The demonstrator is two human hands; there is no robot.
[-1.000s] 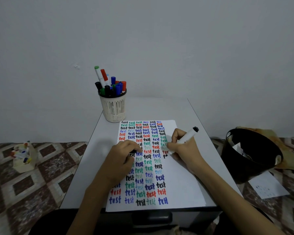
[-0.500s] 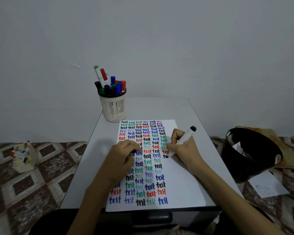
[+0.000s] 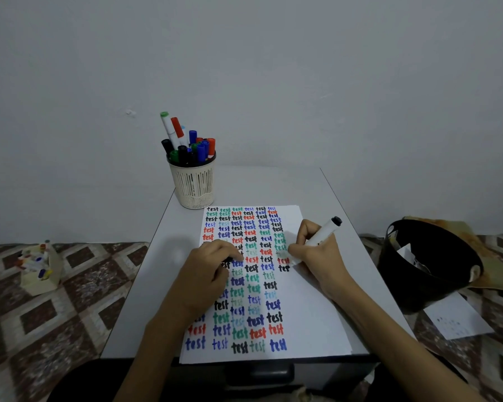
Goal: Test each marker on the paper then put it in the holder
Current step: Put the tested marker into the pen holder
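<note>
1. The marker, white with a black top end, tilts in the right hand, which grips it, lower end at the paper.
2. The paper lies on the bench, covered in columns of coloured "test".
3. The left hand rests on the paper, fingers curled; I cannot tell whether it holds anything.
4. The holder, full of markers, stands just beyond the paper's far left corner.
5. A black bin sits on the floor, right.
</note>
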